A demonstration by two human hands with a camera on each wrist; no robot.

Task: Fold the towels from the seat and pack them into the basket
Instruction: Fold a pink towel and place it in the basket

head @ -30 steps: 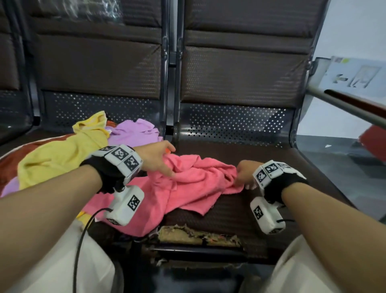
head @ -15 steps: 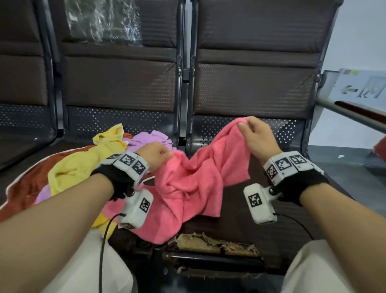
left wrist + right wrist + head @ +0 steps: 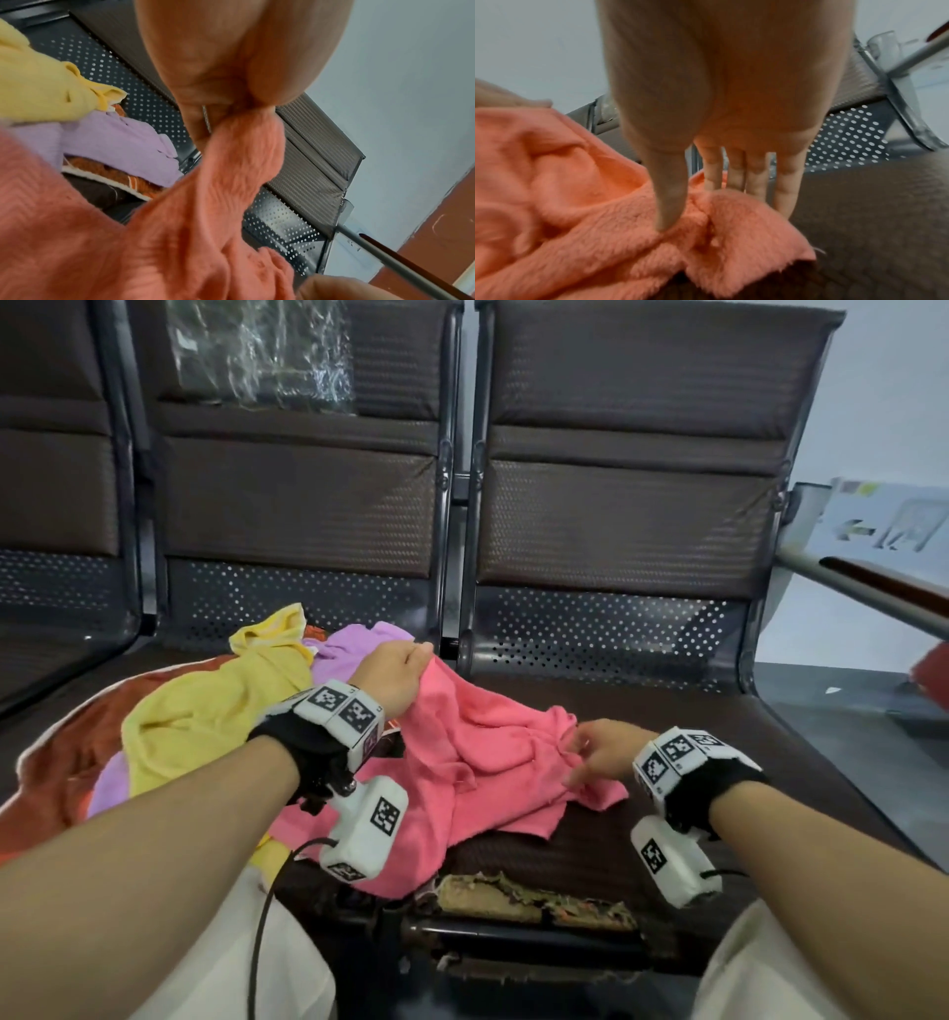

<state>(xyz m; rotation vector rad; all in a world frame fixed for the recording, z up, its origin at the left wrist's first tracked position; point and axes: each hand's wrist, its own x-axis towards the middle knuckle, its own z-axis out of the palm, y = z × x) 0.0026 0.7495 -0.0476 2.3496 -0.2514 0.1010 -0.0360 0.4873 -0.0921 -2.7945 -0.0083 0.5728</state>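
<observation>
L hand (image 3: 393, 672) pinches a bunched corner of the pink towel (image 3: 477, 762), lifted over the gap between the two seats. R hand (image 3: 598, 752) has fingers out nearly straight, thumb tip pressing a crumpled edge, nothing clearly gripped.

Risks, as I judge them: only one corner held, so a pull would drag the towel into a rope rather than spread it; its near edge droops off the bench (image 3: 744, 762) front edge by the torn foam and could snag or slide to the floor.

Towel is soft, fluffy pile w/ raw frayed hem. Yellow towel (image 3: 215, 711) and lilac towel (image 3: 359, 644) lie heaped on the left seat, limp, crumpled. Bench: dark textured padding, perforated metal back. Basket not in view.
</observation>
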